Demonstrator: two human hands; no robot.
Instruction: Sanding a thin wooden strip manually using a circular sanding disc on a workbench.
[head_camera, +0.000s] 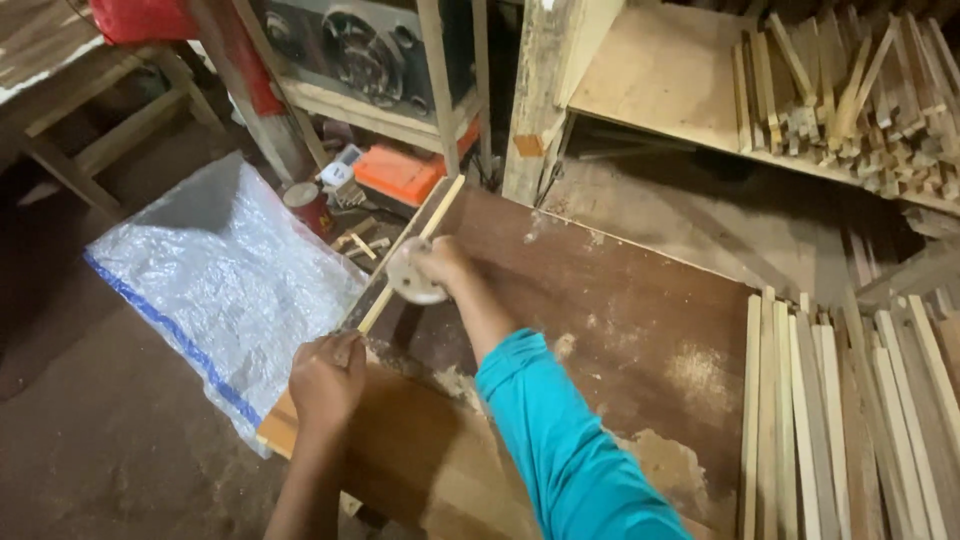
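The right hand (440, 262), at the end of an arm in a teal sleeve (560, 440), is closed around a pale round pad (410, 275), apparently a sanding disc, though its exact kind cannot be told; the pad is pressed against a thin light wooden strip (415, 250) that runs along the far left edge of the bench (600, 310); the strip lies diagonally, its upper end near the orange box (400, 172) and its lower end toward the left hand (326, 375). The left hand is curled into a fist, fingers pressed together, bearing down on the strip and the bench edge near the lower left corner; what lies under its palm is hidden. The bench is a dark brown board dusted with patches of sawdust; a batch of pale wooden slats (840, 420) lies side by side on its right portion. A white woven sack (220, 270) with a blue stripe lies on the floor (100, 440) just beside the bench's left edge; a red can (307, 205) stands near the sack's upper corner. A shelf (660, 70) at upper right carries a heap of short wooden sticks (860, 90).
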